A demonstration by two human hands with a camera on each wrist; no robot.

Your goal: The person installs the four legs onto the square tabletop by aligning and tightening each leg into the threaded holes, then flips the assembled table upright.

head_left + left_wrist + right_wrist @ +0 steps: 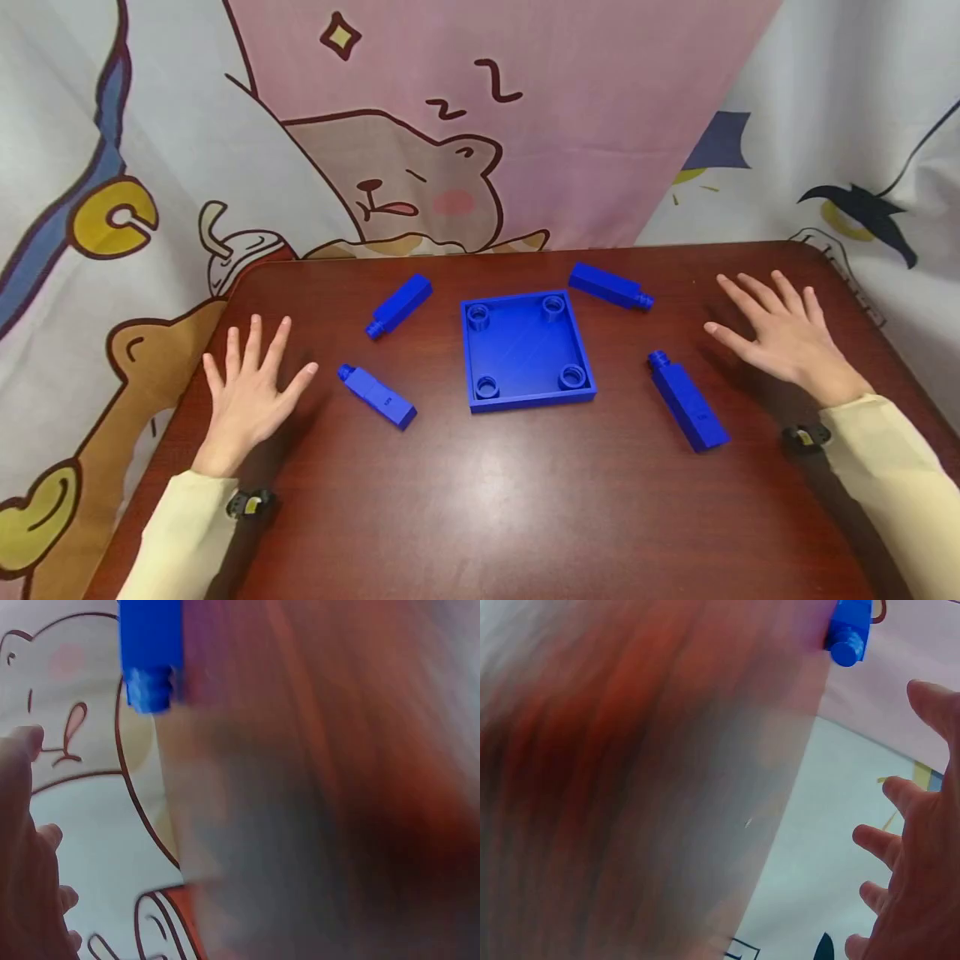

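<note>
Just right of the left hand [251, 400], spread and empty: near left peg [377, 397], threaded end facing it, long axis slanting bodyward. Left and bodyward of the right hand [795, 346], also empty: near right peg [688, 404], wider gap.

1. A glossy reddish-brown table [480, 517] spreads before me, catching a patch of glare.
2. Behind it hangs a pink-and-white cartoon curtain [600, 125].
3. Its prints include a sleeping bear [427, 183], a yellow bell [93, 221] and a lidded cup [251, 247] with straw [212, 233].
</note>
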